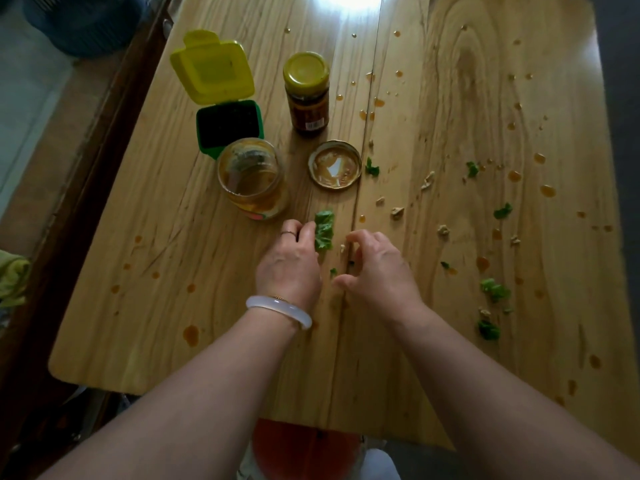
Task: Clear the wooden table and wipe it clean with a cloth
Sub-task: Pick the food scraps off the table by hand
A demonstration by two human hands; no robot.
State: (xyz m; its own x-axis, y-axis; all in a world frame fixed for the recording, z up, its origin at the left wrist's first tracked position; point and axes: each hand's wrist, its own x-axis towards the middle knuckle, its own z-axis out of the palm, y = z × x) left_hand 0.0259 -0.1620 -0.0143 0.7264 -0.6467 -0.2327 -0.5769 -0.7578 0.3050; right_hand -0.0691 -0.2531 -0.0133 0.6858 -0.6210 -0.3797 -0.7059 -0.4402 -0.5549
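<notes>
Left hand: the left hand [289,268] is laid knuckles-up on the wooden table [173,271], a pale bangle [278,308] worn at the wrist; its fingers are curled, and a large green leaf [324,230] is held against their tips.
Right hand: the right hand [375,268] is hovered just beside the left, fingers loosely bent and spread apart, thumb out; nothing is seen gripped in it.
Small scraps: a tiny green bit [333,271] is seen between the two thumbs, and a pale crumb [342,248] just off the right fingertips.
Jars: an open glass jar [252,178] is placed just beyond the left fingers, its loose lid [335,169] lying upturned beyond the leaf; a capped sauce jar [308,93] is stood farther out.
Green box: a green box [228,128] with raised yellow lid is set behind the open jar, touching it.
Mess: leaf pieces [494,291], crumbs and orange drops [548,190] are scattered well out from the right fingers.
Cloth: a yellow-green cloth [12,280] is seen off the table, far out from the left fingers.
</notes>
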